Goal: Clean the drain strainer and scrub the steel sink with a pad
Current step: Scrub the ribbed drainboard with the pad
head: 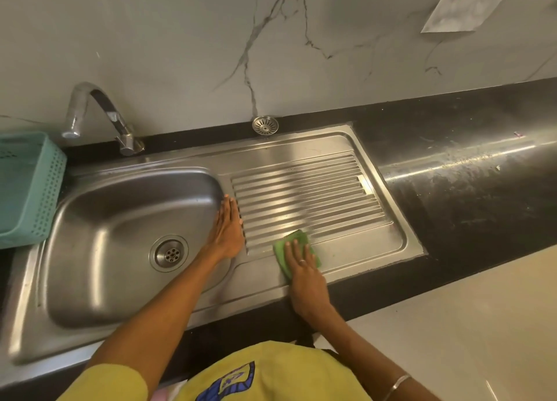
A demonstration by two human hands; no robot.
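The steel sink (99,219) has a basin on the left and a ribbed drainboard (307,195) on the right. My right hand (304,277) presses flat on a green scrub pad (297,241) at the drainboard's near edge. My left hand (227,231) lies flat with fingers together on the rim between basin and drainboard, holding nothing. The round steel drain strainer (265,125) rests on the black counter behind the sink, against the wall. The basin's drain opening (169,253) sits uncovered.
A curved steel tap (99,114) stands behind the basin. A teal perforated basket (27,186) sits at the left of the sink. Black counter (467,171) stretches right, smeared and speckled. A paper sheet (464,2) hangs on the marble wall.
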